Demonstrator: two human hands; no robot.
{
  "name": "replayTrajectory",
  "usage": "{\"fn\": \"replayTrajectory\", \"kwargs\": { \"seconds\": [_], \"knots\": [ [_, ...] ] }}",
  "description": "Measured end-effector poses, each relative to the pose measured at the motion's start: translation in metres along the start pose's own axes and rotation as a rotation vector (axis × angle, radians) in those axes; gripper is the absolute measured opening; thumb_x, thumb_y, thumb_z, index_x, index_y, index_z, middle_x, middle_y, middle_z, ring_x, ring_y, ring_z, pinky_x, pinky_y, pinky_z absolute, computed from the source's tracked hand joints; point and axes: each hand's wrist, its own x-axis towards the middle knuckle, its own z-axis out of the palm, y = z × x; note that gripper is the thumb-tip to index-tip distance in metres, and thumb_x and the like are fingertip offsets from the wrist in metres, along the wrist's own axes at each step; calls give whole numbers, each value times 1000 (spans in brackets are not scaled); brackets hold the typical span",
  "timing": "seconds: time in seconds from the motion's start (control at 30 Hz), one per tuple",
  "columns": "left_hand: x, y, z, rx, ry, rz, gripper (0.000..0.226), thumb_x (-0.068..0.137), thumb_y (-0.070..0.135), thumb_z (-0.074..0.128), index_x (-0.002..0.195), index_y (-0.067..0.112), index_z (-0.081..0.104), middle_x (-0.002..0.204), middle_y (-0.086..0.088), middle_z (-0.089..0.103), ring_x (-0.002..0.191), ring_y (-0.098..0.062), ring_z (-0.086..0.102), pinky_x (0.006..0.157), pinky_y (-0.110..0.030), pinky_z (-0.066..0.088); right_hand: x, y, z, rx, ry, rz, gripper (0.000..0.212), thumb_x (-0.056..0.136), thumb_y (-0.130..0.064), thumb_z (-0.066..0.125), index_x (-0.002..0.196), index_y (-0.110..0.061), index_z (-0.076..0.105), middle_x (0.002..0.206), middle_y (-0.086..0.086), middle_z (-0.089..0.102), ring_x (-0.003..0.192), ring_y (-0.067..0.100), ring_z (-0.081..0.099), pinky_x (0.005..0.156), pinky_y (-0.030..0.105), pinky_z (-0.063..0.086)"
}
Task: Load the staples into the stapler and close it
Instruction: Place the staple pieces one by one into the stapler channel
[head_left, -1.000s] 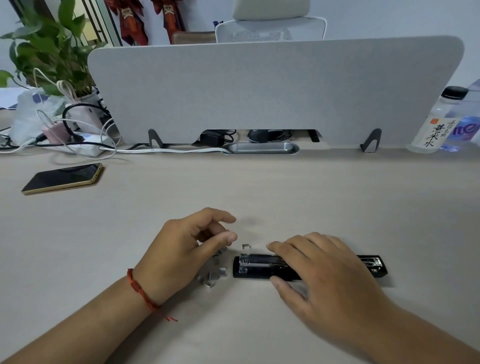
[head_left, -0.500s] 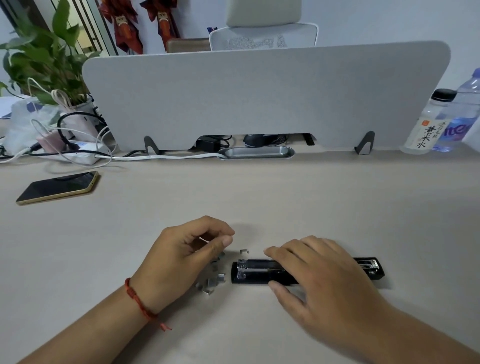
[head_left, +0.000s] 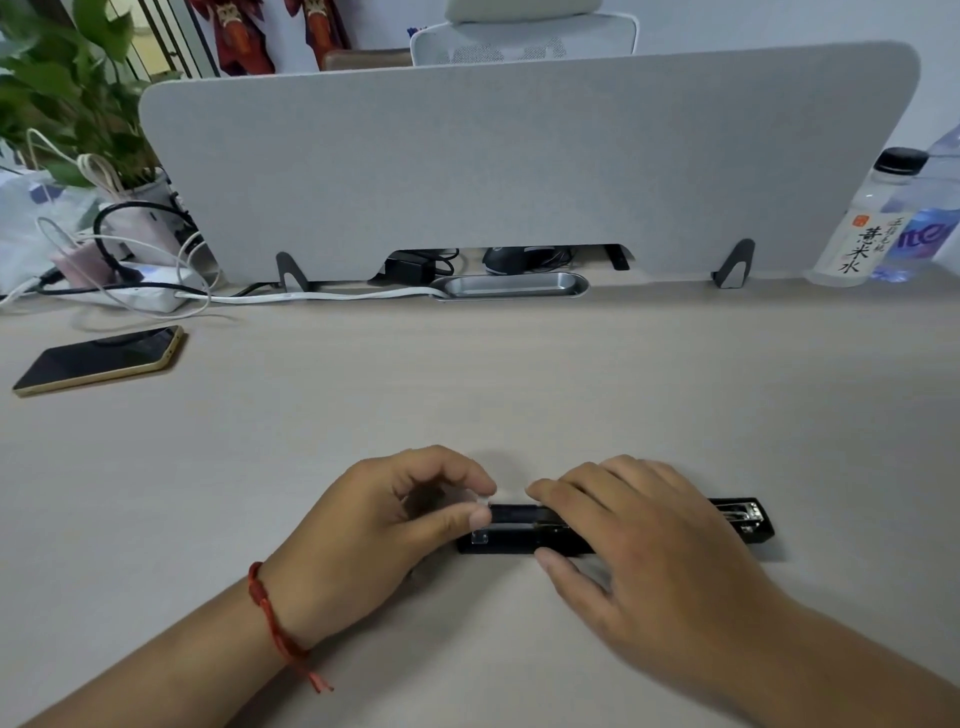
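At nine o'clock of the stapler (head_left: 511, 515), left hand (head_left: 374, 535) pinches a staple strip (head_left: 482, 501), likely light, brittle, best held by its sides; right hand (head_left: 639, 545) grips the stiff body

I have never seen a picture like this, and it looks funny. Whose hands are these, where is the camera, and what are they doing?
There is no machine here. These are a person's two hands. The camera sits on the person's head and looks down, so you see what they see.

They are at a pale desk. A black stapler lies on it and looks opened out flat. The right hand holds it steady, with the fingers on top and the thumb at the near side. The left hand, with a red string at the wrist, pinches a tiny pale piece, most likely staples, at the stapler's left end.

Farther back are a phone, cables, a grey divider, a plant and bottles.
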Motion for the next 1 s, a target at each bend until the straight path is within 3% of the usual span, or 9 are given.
{"fn": "replayTrajectory", "kwargs": {
  "seconds": [0.17, 0.4, 0.7, 0.9, 1.0],
  "knots": [
    [-3, 2, 1, 85, -4, 42, 17, 90, 38, 81, 107, 36, 78, 105, 7, 77, 97, -18, 72, 85, -24, 56, 0, 0, 0, 0, -6, -1, 38, 100, -53, 56, 132, -33, 59, 112, -15, 63, 98, 21, 60, 89, 42, 51],
    [-4, 4, 0, 102, 41, 47, 15, 89, 33, 86, 103, 36, 80, 98, 8, 80, 94, -17, 74, 83, -17, 55, 0, -1, -1, -2, -14, 2, 39, 100, -53, 57, 133, -32, 60, 113, -15, 63, 100, 20, 59, 90, 41, 51],
    [-3, 1, 1, 40, 10, -12, 16, 88, 34, 87, 103, 36, 82, 85, 14, 79, 72, 1, 68, 70, -9, 49, -1, 0, 0, -2, -11, 8, 40, 100, -53, 57, 133, -32, 60, 113, -16, 63, 100, 20, 60, 91, 40, 50],
    [-2, -5, 0, 43, -9, -16, 19, 88, 36, 89, 106, 38, 82, 101, 14, 82, 92, -4, 77, 82, -12, 55, 0, 0, 0, -2, -7, 9, 39, 99, -53, 58, 132, -32, 61, 112, -15, 63, 99, 21, 60, 89, 41, 51],
    [-2, -8, -1, 72, -35, 13, 28, 87, 33, 90, 112, 37, 79, 110, 13, 82, 103, -9, 78, 92, -24, 60, 0, 0, 0, -9, -5, 7, 39, 98, -53, 58, 131, -32, 60, 112, -15, 63, 99, 21, 60, 88, 41, 50]
  ]
}}
